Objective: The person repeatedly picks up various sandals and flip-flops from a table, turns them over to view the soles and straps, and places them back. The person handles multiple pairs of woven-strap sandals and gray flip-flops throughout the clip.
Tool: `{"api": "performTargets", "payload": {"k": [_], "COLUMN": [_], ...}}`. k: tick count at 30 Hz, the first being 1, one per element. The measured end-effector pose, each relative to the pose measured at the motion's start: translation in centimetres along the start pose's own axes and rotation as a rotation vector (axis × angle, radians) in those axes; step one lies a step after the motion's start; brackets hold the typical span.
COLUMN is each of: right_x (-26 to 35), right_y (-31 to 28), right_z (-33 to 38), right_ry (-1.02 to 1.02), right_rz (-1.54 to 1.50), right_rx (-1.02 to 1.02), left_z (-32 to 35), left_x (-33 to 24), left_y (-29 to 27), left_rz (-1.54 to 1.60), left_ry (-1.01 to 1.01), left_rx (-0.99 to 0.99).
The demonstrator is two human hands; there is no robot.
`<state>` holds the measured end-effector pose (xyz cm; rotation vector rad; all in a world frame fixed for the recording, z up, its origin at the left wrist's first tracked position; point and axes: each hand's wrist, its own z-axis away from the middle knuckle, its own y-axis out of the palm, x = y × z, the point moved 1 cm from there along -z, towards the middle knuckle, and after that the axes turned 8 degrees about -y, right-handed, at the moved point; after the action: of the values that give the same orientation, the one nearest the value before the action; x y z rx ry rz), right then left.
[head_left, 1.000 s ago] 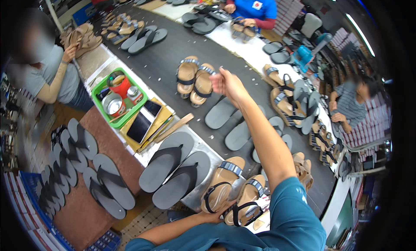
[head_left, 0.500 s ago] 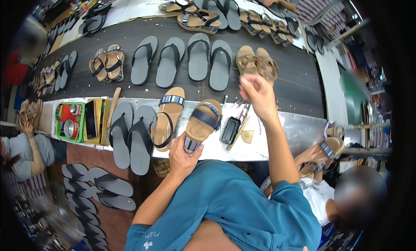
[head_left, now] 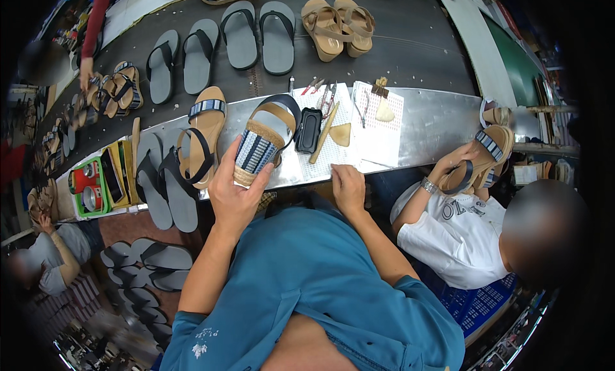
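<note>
My left hand (head_left: pixel 234 190) grips a wedge sandal (head_left: pixel 256 149) by its heel, with the blue-and-white striped wedge turned up. Its dark strap (head_left: pixel 282 105) loops beyond the grey insole. A second sandal (head_left: pixel 206 113), tan-soled with a striped toe band and navy ankle strap, lies just left of it on the metal table. At the table's near edge, my right hand (head_left: pixel 349 189) has its fingers curled together; whatever they hold, if anything, is hidden. Closest beyond it are a tan stick (head_left: pixel 325 135), a black tray (head_left: pixel 309 131) and a yellowish pad (head_left: pixel 340 135).
Grey flip-flops (head_left: pixel 241 35) and tan sandals (head_left: pixel 337 26) stand on the dark belt (head_left: pixel 397 51). Grey flip-flops (head_left: pixel 151 172) and a green tray (head_left: pixel 91 186) are at left. Pliers (head_left: pixel 328 97) lie on paper. At right, a co-worker's hand (head_left: pixel 453 161) holds sandals.
My right hand has come down from above the belt to the table edge. The sandal in my left hand has turned from strap side up to heel side up. The view has shifted.
</note>
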<state>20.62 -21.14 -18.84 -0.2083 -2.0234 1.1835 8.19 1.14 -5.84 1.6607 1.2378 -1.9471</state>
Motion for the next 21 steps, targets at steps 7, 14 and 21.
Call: {"api": "performTargets", "payload": {"k": [7,14,21], "right_x": [2.0,2.5,8.4], "right_y": [2.6,2.9,-3.9], "right_z": [1.0,0.7,-4.5], "right_ry": [0.018,0.085,0.157], "right_rz": [0.073,0.068,-0.452], "right_rx": [-0.035,-0.049,-0.306], "left_z": [2.2,3.2,4.1], "left_x": [-2.7,-4.1,-3.1], "left_y": [-1.4,-2.8,-4.4], "left_rz": [-0.102,-0.080,0.027], "left_ry": [0.101,0.181,0.168], "left_rx": [-0.023,-0.020,0.001]}}
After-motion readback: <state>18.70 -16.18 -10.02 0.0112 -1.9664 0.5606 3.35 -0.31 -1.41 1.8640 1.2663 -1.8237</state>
